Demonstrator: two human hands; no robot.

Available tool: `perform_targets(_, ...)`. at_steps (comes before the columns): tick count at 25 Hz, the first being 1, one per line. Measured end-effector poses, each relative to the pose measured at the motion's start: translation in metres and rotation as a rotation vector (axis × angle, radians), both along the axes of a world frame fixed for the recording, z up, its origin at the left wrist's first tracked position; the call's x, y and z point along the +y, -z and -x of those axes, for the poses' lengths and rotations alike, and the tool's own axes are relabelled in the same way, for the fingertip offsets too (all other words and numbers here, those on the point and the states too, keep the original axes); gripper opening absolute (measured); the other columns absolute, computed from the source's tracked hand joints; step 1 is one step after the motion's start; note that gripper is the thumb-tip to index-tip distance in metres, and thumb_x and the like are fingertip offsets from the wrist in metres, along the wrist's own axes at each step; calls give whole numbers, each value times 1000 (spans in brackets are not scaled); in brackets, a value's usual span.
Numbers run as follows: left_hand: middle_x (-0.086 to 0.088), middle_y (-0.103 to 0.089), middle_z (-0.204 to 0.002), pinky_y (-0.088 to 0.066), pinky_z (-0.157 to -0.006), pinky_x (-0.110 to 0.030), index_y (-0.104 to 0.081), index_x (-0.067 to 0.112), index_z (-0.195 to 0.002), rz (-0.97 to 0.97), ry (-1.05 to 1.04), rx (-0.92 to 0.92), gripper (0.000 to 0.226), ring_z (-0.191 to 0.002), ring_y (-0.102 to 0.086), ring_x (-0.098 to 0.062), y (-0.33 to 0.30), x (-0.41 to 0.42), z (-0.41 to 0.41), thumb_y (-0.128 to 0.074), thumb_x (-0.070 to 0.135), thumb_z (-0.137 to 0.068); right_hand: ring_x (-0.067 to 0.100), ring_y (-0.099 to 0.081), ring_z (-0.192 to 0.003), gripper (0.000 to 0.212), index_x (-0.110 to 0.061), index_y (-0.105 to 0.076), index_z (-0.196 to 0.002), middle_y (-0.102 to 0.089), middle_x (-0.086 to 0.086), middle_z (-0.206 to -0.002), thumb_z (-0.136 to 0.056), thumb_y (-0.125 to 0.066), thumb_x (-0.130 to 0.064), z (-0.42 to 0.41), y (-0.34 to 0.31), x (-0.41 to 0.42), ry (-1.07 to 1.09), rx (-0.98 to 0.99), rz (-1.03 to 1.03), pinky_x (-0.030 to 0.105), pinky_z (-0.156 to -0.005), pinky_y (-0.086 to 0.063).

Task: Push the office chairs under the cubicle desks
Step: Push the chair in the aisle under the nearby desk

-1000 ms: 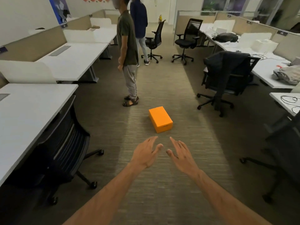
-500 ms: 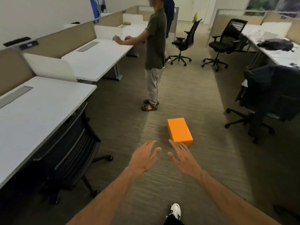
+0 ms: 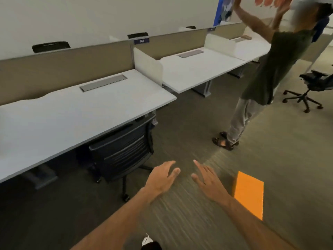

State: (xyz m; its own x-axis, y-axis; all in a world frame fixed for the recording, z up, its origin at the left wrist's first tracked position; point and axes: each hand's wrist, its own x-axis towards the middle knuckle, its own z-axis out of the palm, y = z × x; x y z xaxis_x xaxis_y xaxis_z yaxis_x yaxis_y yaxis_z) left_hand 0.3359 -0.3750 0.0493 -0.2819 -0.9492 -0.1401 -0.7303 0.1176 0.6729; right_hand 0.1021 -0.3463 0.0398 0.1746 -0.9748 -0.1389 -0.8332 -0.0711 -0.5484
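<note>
Both arms are stretched out in front of the person, palms down, and neither hand grips anything: the left hand and the right hand hover over the carpet with fingers loosely spread, close beside each other but not touching. The chair that matters, a black office chair, sits ahead and to the left of the hands, its slatted backrest facing out toward the aisle and its seat tucked partway beneath the near white desk. Its top edge already meets the desk's front lip, though the wheeled base juts out onto the floor. The backrest runs roughly along the desk edge, so I judge that a push has to go square into it, away from the aisle and toward the beige partition. The left hand is the nearer of the two, just beside the backrest's right corner; the right hand would have to swing across. An orange box lies on the floor just to the right of the right hand, well clear of the chair's path. Another person stands farther along the aisle with arms raised, and a second chair stands loose beyond them, well apart from any desk and still to be pushed in.
</note>
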Motion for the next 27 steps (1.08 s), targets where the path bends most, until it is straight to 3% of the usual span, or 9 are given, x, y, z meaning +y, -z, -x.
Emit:
perform_targets(5, 3, -44, -157, -27, -115, -28, -41, 22, -154, 15, -81, 11, 63, -145, -38, -14, -6, -46, -25, -38, 59, -103, 18, -24, -151, 86, -30, -21, -160, -29, -9, -164, -90, -13, -81, -41, -5, -57, -100, -27, 32, 28, -121, -11)
perform_targets(10, 5, -44, -157, -28, -118, -30, -41, 25, -154, 28, -196, 17, 64, -144, -38, -12, 6, -89, -70, -37, 62, -102, 5, -22, -148, 69, -38, -18, -159, -27, -17, -162, -100, -36, -67, -73, -13, -121, -176, -120, -17, 30, -121, -20)
perform_targets(14, 6, -45, -157, -29, -117, -31, -42, 25, -153, 40, -303, 8, 62, -144, -39, -11, 5, -101, -119, -38, 60, -102, 7, -22, -149, 70, -37, -18, -159, -30, -10, -163, -98, -37, -67, -109, -17, -164, -277, -114, -22, 32, -122, -21)
perform_targets(18, 3, -46, -156, -31, -119, -34, -42, 23, -153, 36, -454, 14, 59, -144, -40, -14, 9, -118, -163, -41, 56, -104, 8, -22, -148, 64, -28, -22, -160, -30, -8, -162, -104, -41, -52, -155, -22, -215, -411, -60, 7, 19, -115, -12)
perform_targets(27, 5, -51, -152, -34, -117, -33, -46, 24, -150, -8, -527, -177, 56, -139, -45, -13, 2, -155, -202, -41, 55, -104, 14, -13, -155, 62, -31, -25, -159, -27, -9, -166, -104, -40, -54, -200, -8, -324, -640, 32, -12, 33, -124, -10)
